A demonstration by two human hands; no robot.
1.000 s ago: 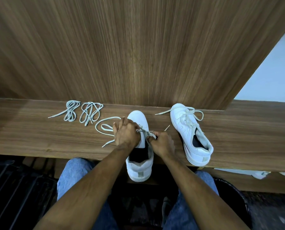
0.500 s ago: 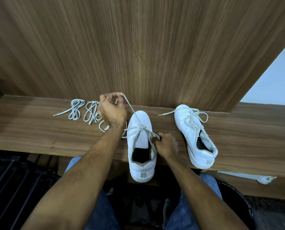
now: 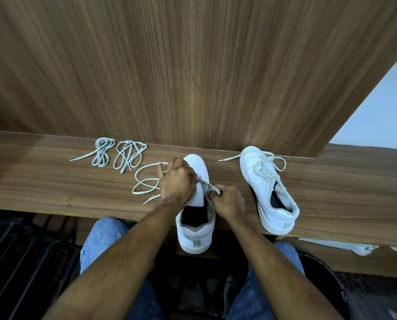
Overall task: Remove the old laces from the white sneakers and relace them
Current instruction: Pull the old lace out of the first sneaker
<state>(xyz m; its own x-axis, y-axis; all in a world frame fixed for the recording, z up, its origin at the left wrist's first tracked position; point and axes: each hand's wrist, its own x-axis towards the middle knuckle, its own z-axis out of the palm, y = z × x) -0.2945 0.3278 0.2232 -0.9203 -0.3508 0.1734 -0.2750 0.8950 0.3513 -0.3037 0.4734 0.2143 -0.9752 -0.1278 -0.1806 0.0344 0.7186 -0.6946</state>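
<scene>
One white sneaker [image 3: 196, 218] sits at the near edge of the counter [image 3: 42, 181], its heel hanging over that edge, and it is the one in work. The left hand [image 3: 176, 183] rests over its forefoot with the grip pinched on a lace [image 3: 146, 181] that trails in loose loops to the left across the counter. The right hand [image 3: 229, 202] has its grip pinched on the same lace where it crosses the eyelets. How many eyelets hold lace cannot be told, since the hands cover them; most of the lace lies free, so this shoe is probably partway through.

The second sneaker [image 3: 269, 190] stands to the right, its toe near the back edge, fully laced with loose ends untied. Two bundled laces [image 3: 116, 153] lie near the back edge at left, whether old or new I cannot tell. By my judgement well over half the job remains.
</scene>
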